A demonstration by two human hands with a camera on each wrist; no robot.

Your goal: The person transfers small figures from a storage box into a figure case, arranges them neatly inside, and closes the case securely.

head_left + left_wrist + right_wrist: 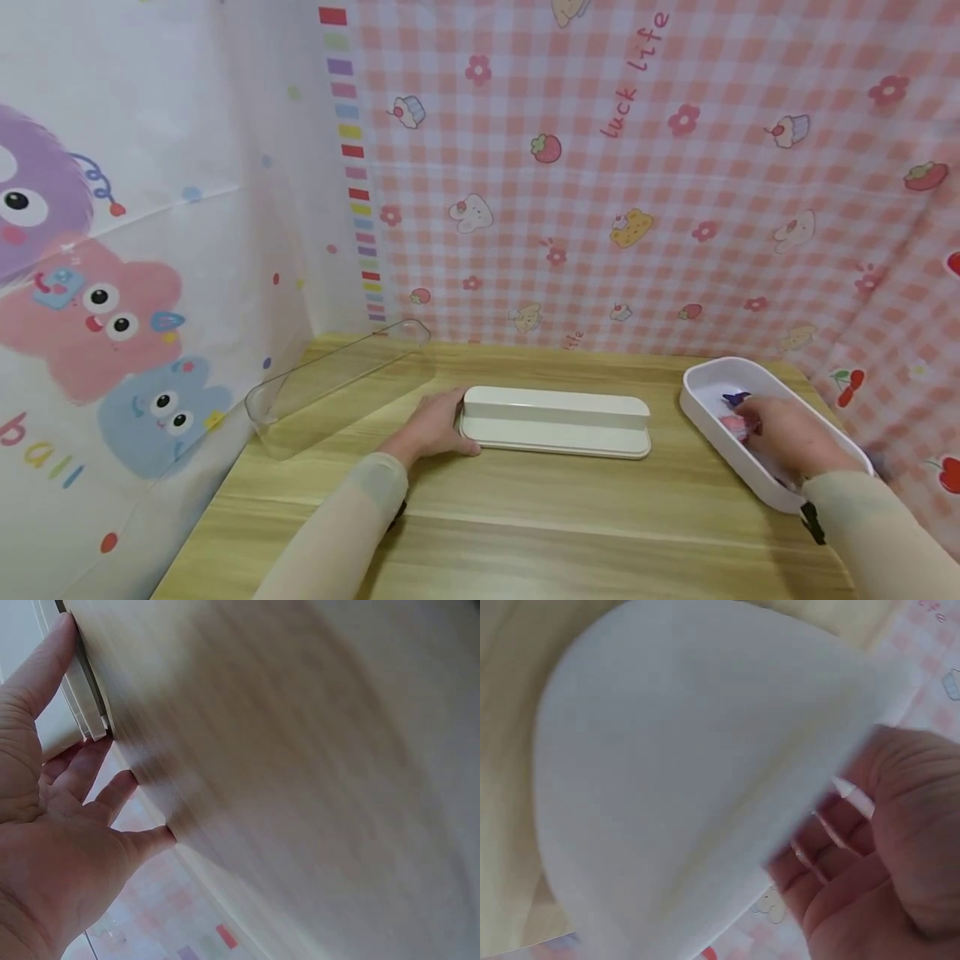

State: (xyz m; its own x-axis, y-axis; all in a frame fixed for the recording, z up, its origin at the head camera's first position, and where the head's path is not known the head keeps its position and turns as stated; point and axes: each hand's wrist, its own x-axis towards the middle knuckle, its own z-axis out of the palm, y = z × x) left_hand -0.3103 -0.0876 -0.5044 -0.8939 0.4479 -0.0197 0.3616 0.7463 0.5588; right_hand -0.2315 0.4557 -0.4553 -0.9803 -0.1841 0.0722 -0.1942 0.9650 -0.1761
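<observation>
The left hand [435, 427] holds the left end of a long white base [555, 423], its thumb against the near edge and its index finger at the far corner; the fingers are spread and slightly bent, and in the left wrist view some other fingertips rest on the desk [540, 533]. The white base lies lengthwise across the middle of the desk, with a raised block running along its far side. Toward the right edge, a deep white box [735, 456] with rounded ends lies at a slant, and the right hand [795, 437] reaches down into it. Its fingers are partly curled, with the fingertips at a small pink piece [735, 427]; whether they have hold of it cannot be told, as the hand hides part of it and the box wall blocks the right wrist view. A small dark purple piece [735, 400] lies in the box just beyond the pink one. On the left, well apart from the box, a long clear cover [341, 387] rests slantwise near the far left corner of the desk. Both forearms are in pale sleeves. Behind the desk hangs a pink checked cloth [585, 183] printed with strawberries, flowers and cupcakes.
</observation>
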